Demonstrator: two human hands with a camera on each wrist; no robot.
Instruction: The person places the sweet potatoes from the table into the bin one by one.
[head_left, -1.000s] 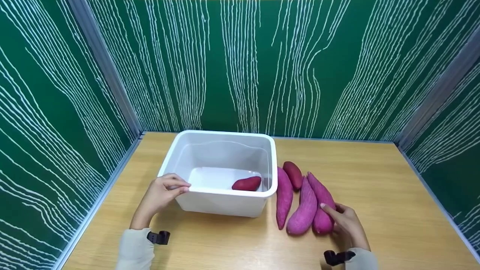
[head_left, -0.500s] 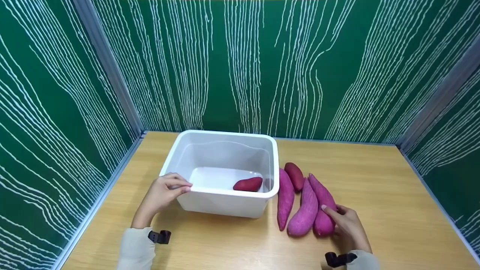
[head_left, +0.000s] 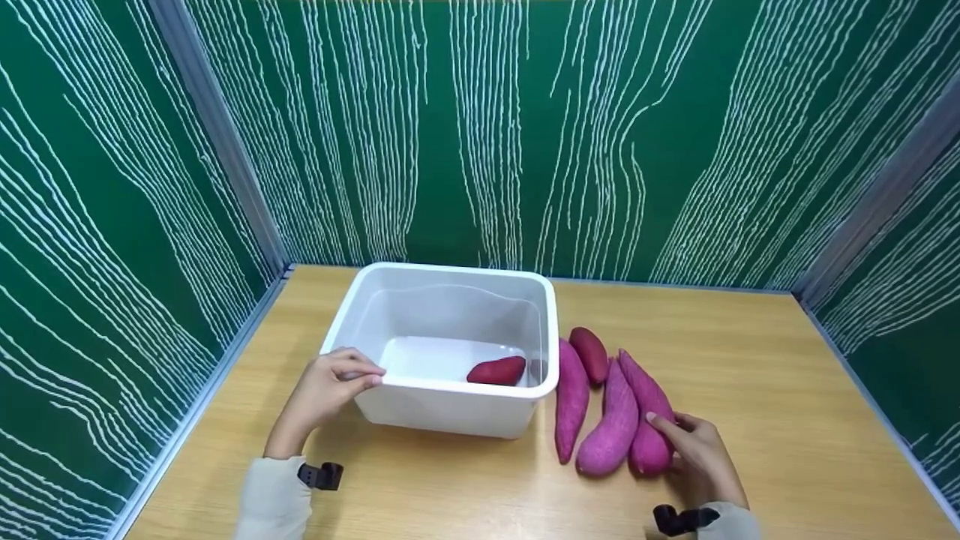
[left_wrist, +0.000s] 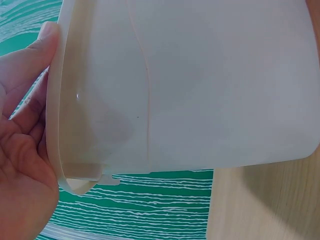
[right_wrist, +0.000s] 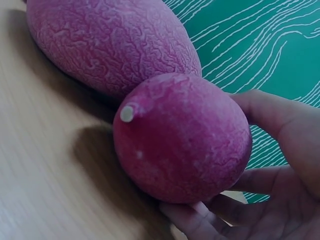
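Observation:
My left hand [head_left: 330,382] pinches the front left rim of a white plastic bin [head_left: 450,409], thumb and fingers meeting over the edge. The left wrist view shows the bin's outer wall [left_wrist: 225,85] close up. On the right, my right hand [head_left: 697,450] grips the rightmost pink-purple sweet potato [head_left: 651,450], thumb on top and fingers curled beneath its rounded end. That sweet potato lies against another pink-purple sweet potato [head_left: 607,446]. Inside the bin, a smaller dark red sweet potato [head_left: 496,370] lies near the right wall.
A long, thin pink sweet potato [head_left: 571,409] lies along the bin's right side. Behind it is a small dark red sweet potato [head_left: 589,354]. Green panels [head_left: 480,150] with white wavy lines enclose the wooden table [head_left: 787,390] at the back and both sides.

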